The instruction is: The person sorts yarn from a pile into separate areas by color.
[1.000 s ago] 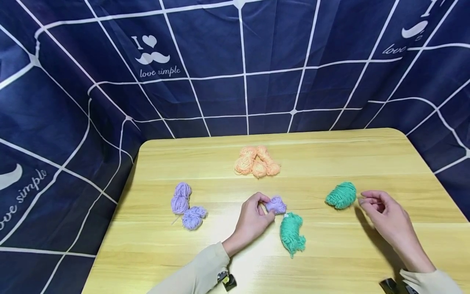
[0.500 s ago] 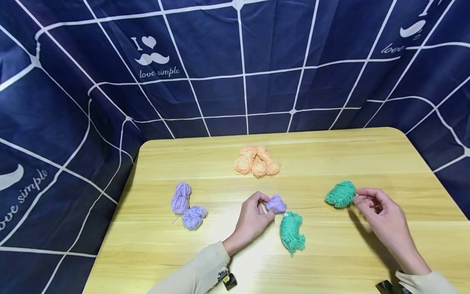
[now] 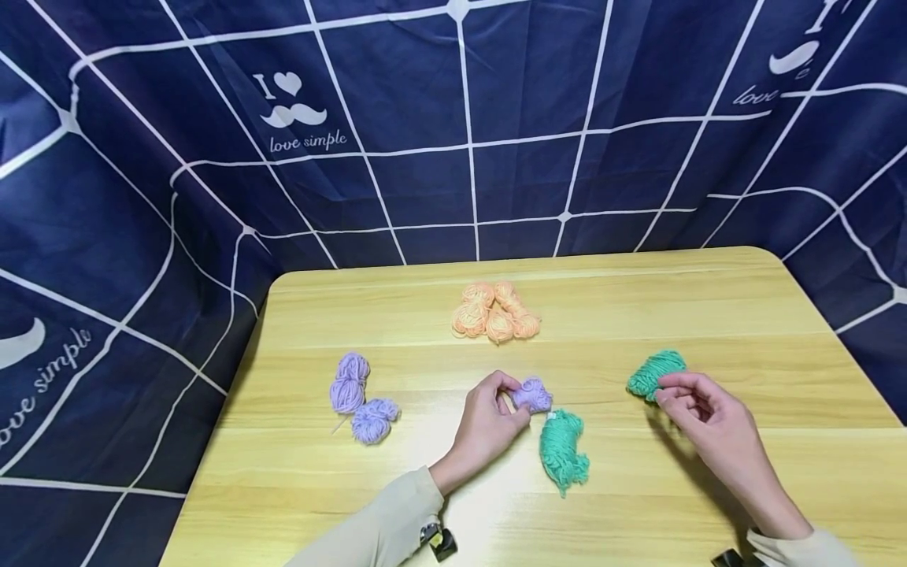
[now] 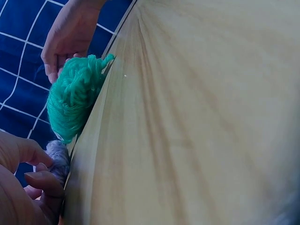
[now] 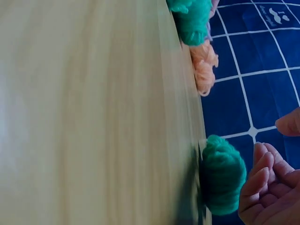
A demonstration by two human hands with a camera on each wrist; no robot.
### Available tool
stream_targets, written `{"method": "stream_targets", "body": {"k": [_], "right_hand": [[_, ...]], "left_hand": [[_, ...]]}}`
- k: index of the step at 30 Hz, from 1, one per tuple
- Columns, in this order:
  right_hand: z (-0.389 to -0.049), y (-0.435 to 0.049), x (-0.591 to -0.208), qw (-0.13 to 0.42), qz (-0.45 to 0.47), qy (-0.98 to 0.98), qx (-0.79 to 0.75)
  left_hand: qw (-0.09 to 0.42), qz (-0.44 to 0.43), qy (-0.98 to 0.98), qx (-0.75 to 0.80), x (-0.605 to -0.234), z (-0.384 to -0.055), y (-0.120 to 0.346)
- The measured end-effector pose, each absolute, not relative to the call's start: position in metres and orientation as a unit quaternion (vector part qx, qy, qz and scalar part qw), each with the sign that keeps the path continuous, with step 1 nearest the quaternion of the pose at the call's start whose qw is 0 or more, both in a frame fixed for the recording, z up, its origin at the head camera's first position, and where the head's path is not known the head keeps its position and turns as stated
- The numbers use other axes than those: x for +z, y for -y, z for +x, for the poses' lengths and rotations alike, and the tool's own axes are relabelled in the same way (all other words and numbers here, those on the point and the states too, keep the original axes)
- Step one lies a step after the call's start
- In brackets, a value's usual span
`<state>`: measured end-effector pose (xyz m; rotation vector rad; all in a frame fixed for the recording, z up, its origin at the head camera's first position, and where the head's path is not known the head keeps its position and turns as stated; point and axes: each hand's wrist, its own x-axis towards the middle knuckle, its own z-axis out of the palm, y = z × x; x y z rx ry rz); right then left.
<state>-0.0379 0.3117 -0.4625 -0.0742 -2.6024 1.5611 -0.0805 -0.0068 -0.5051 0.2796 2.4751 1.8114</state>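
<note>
My left hand (image 3: pixel 489 419) pinches a small purple yarn skein (image 3: pixel 533 394) between thumb and fingertips, low over the table. Just below that skein lies a green yarn skein (image 3: pixel 562 450) with loose ends, which looks large in the left wrist view (image 4: pixel 75 98). My right hand (image 3: pixel 716 413) is at the near right side of a second green skein (image 3: pixel 655 374), its fingertips overlapping that skein in the head view. From the right wrist view, the fingers (image 5: pixel 267 187) are loosely bent and the thumb (image 5: pixel 288 123) stands apart from them, with nothing between.
Two purple skeins (image 3: pixel 350 383) lie together on the left of the wooden table (image 3: pixel 425 488). Several peach skeins (image 3: pixel 499 323) are bunched near the far edge. A dark blue cloth (image 3: pixel 397 181) with white lines hangs behind and at the sides.
My right hand has moved left, from beside the right green skein to its near edge, partly in front of it. The left hand and its purple skein have stayed in place.
</note>
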Motion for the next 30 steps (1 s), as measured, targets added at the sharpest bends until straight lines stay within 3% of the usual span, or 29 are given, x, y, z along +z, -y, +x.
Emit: {"method": "stream_targets", "body": {"k": [17, 30], "right_hand": [[-0.034, -0.284, -0.460, 0.005, 0.026, 0.866, 0.499], [-0.033, -0.264, -0.457, -0.030, 0.032, 0.888, 0.458]], "left_hand": [[0.053, 0.066, -0.804, 0.589, -0.501, -0.080, 0.006], [0.013, 0.102, -0.803, 0.587, -0.517, -0.083, 0.005]]}}
